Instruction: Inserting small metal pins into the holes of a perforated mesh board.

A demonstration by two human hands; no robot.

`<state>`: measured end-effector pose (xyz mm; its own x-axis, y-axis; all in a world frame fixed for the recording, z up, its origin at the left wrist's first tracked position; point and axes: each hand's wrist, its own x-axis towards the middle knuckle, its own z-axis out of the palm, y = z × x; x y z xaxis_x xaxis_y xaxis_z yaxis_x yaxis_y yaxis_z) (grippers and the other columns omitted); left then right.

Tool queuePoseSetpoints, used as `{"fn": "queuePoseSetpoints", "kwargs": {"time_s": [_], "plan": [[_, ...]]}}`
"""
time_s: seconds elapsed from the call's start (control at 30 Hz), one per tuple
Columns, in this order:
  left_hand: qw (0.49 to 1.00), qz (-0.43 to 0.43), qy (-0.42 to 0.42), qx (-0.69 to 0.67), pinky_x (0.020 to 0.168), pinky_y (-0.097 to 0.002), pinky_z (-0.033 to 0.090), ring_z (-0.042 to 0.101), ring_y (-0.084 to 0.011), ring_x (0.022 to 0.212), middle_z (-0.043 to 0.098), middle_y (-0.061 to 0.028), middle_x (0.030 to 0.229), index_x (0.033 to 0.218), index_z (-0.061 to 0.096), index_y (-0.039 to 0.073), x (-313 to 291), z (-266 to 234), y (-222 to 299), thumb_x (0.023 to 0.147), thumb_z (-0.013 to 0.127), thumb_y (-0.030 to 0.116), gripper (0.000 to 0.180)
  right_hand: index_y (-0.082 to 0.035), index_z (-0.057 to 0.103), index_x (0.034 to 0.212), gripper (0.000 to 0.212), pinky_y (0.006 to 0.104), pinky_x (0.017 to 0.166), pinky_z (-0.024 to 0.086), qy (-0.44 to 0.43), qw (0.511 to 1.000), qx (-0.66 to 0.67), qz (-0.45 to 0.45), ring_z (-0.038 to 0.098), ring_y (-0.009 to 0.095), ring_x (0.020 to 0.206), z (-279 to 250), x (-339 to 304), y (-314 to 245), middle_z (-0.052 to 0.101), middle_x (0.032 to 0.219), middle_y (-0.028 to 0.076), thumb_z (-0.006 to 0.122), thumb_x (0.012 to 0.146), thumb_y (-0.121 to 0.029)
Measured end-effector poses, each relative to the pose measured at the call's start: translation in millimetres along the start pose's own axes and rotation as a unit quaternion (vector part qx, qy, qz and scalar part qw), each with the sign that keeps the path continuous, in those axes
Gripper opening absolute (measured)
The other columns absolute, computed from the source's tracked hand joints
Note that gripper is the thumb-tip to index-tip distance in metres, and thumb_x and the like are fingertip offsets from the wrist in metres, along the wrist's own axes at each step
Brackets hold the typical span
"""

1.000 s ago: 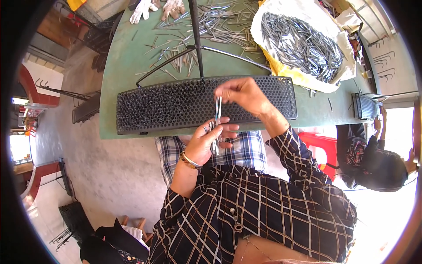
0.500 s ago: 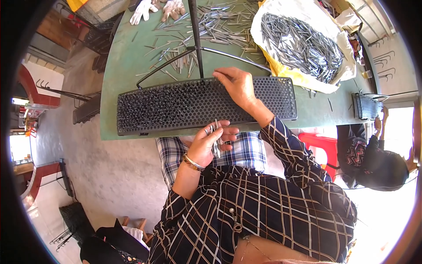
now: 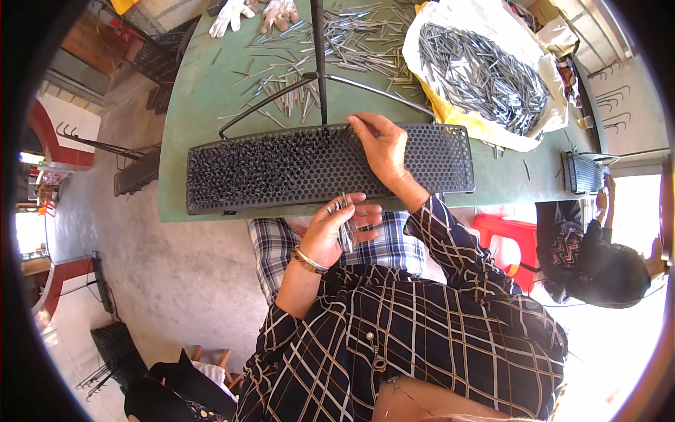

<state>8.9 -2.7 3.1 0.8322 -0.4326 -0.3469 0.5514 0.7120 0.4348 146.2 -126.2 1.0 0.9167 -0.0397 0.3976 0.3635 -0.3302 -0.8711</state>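
A long black perforated rack [image 3: 436,158] lies across the near edge of the green table [image 3: 197,105]. Its left part is crowded with upright dark pins [image 3: 246,169], while the holes toward the right end show bare. My left hand [image 3: 334,228], palm up just in front of the rack, is curled around several thin metal rods [image 3: 345,232]. Over the rack's middle, by its far edge, is my right hand [image 3: 383,148], thumb and forefinger pinched together beside the last pins. A dark sliver shows at those fingertips, too small to make out.
A white and yellow sack [image 3: 457,116] full of metal rods lies at the back right, with loose rods [image 3: 351,42] scattered left of it. A black metal stand [image 3: 320,56] rises behind the rack. Gloves [image 3: 228,15] lie far left. Another person [image 3: 598,260] sits right, beside a red stool [image 3: 517,243].
My right hand has shifted slightly right and nearer to me along the rack, fingertips still pinched. My left hand stays in place with the metal rods.
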Motion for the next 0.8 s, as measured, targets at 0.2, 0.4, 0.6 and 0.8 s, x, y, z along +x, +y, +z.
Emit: {"fn": "queuePoseSetpoints", "kwargs": {"time_s": [0.2, 0.4, 0.6, 0.8], "plan": [[1.0, 0.0, 0.003, 0.01, 0.082, -0.0426, 0.056, 0.062, -0.0281, 0.103, 0.059, -0.0223, 0.117, 0.125, 0.045, 0.0, -4, 1, 0, 0.096, 0.045, 0.013, 0.032, -0.002, 0.068, 0.085, 0.013, 0.0351, 0.063, 0.05, -0.076, 0.981, -0.082, -0.157, 0.063, 0.028, 0.069, -4, 7, -3, 0.066, 0.079, 0.011, 0.071, 0.079, -0.014], [1.0, -0.002, 0.005, -0.006, 0.082, -0.0424, 0.056, 0.062, -0.0284, 0.104, 0.059, -0.0224, 0.117, 0.125, 0.045, 0.0, -3, 0, -3, 0.096, 0.045, 0.013, 0.032, -0.004, 0.069, 0.086, 0.014, 0.0381, 0.071, 0.048, -0.143, 0.955, -0.133, -0.223, 0.062, 0.03, 0.077, -8, 14, -3, 0.067, 0.084, 0.01, 0.07, 0.078, -0.015], [1.0, 0.005, 0.004, -0.004, 0.083, -0.0424, 0.056, 0.062, -0.0286, 0.104, 0.059, -0.0227, 0.117, 0.125, 0.045, 0.0, -7, -2, -3, 0.096, 0.045, 0.013, 0.032, -0.005, 0.069, 0.087, 0.013, 0.0378, 0.072, 0.048, -0.138, 0.954, -0.134, -0.228, 0.061, 0.03, 0.079, -7, 12, 1, 0.065, 0.085, 0.009, 0.069, 0.078, -0.015], [0.998, 0.002, -0.019, -0.057, 0.09, -0.0484, 0.052, 0.058, -0.0344, 0.111, 0.056, -0.0257, 0.12, 0.126, 0.043, -0.002, -1, -1, -6, 0.097, 0.042, 0.009, 0.032, -0.007, 0.07, 0.086, 0.01, 0.0374, 0.073, 0.044, -0.124, 0.932, -0.195, -0.278, 0.057, 0.027, 0.079, -7, 22, 3, 0.06, 0.086, 0.006, 0.068, 0.079, -0.015]]}}
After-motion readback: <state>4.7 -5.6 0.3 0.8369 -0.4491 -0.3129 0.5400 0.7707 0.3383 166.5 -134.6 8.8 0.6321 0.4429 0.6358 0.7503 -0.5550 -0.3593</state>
